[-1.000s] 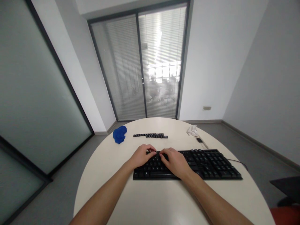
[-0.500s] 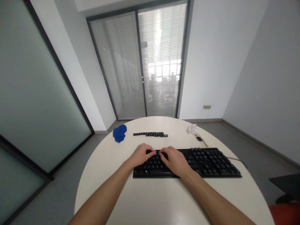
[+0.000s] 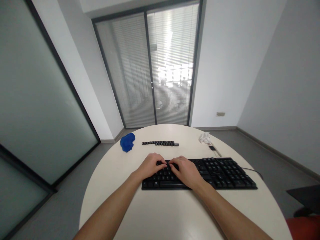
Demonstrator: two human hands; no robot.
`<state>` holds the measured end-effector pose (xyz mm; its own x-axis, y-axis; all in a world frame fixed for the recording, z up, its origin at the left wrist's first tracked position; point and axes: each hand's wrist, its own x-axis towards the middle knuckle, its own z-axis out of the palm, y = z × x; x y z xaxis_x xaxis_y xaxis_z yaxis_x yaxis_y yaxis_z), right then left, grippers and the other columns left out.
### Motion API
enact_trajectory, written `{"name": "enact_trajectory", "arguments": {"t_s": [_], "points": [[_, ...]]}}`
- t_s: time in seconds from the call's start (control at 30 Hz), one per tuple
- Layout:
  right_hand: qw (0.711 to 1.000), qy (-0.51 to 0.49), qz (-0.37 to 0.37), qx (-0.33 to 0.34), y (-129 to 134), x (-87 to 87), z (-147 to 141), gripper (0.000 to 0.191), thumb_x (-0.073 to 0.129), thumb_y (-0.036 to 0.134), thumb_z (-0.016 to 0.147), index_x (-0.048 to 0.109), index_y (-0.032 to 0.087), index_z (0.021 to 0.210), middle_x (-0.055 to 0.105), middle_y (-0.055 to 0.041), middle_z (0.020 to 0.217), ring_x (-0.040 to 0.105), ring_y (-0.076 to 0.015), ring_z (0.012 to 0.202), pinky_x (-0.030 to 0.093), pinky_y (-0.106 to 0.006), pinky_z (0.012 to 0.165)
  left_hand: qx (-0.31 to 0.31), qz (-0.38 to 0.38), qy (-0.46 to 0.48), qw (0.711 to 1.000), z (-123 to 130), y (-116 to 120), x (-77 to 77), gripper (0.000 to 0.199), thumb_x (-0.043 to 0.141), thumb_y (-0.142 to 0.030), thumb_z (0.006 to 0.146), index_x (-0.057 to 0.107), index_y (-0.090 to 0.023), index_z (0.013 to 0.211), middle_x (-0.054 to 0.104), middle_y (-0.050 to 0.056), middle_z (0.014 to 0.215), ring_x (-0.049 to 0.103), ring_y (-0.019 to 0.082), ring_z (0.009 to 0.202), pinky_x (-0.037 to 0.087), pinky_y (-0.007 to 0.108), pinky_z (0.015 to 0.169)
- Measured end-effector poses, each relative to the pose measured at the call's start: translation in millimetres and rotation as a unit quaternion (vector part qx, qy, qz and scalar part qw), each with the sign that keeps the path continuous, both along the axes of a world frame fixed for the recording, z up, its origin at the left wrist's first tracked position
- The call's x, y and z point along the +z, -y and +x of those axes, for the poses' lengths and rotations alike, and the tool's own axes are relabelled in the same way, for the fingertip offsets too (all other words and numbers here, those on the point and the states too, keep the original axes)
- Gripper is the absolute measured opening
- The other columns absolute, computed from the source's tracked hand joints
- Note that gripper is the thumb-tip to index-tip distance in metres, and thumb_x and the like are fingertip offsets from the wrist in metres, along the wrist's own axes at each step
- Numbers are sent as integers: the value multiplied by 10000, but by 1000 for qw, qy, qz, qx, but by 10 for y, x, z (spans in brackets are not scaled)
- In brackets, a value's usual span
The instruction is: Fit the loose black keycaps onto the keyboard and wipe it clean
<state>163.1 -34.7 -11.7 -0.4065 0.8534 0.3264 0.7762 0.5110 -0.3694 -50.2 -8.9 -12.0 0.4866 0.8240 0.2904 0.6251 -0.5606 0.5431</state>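
Note:
A black keyboard (image 3: pixel 225 173) lies across the white round table (image 3: pixel 155 213). Over its upper left part is my left hand (image 3: pixel 151 164), thumb and fingers curled toward each other at the keys. My right hand (image 3: pixel 186 170) rests just beside it, its thumb and forefinger also bent in at the keys. The fingertips of both hands nearly meet, and whatever lies between them is too small to make out. Beyond the hands, several loose black keycaps (image 3: pixel 165 143) sit in two uneven rows.
A blue cloth (image 3: pixel 127 142) lies at the table's far left. At the far right are a crumpled white tissue (image 3: pixel 205 137) and a thin light-coloured brush-like tool (image 3: pixel 215 150) with a black part. The keyboard cable (image 3: pixel 252 170) runs off the right edge.

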Motion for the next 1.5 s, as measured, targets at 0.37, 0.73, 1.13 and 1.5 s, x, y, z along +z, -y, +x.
{"name": "enact_trajectory", "arguments": {"t_s": [0.37, 0.73, 1.13, 1.5], "points": [[999, 3, 10, 44, 25, 25, -3, 227, 558, 283, 963, 741, 260, 1096, 740, -32, 1031, 639, -195, 1017, 482, -311, 901, 30, -18, 18, 999, 23, -14, -30, 196, 581, -322, 928, 747, -222, 901, 749, 29, 944, 635, 217, 950, 458, 330, 911], [993, 42, 36, 106, 4, 14, -7, 254, 516, 236, 988, 753, 234, 1081, 751, -47, 995, 657, -198, 972, 473, -295, 872, 92, -29, -18, 995, 48, -34, -130, 175, 586, -358, 916, 697, -225, 940, 719, 40, 1002, 641, 225, 956, 491, 310, 844], [991, 103, 45, 66, 6, 43, -47, 226, 541, 236, 969, 767, 247, 974, 764, -55, 992, 709, -211, 922, 487, -280, 800, 84, -5, -39, 996, 79, -26, -122, 165, 559, -313, 914, 692, -225, 871, 710, 33, 965, 638, 216, 943, 485, 304, 861], [992, 96, 43, 68, 29, 29, -45, 243, 515, 248, 978, 751, 264, 1036, 762, -34, 1019, 706, -216, 953, 493, -290, 815, 97, -6, -51, 994, 61, -21, -84, 176, 571, -352, 924, 700, -234, 906, 727, 13, 937, 661, 195, 898, 492, 283, 819]]}}
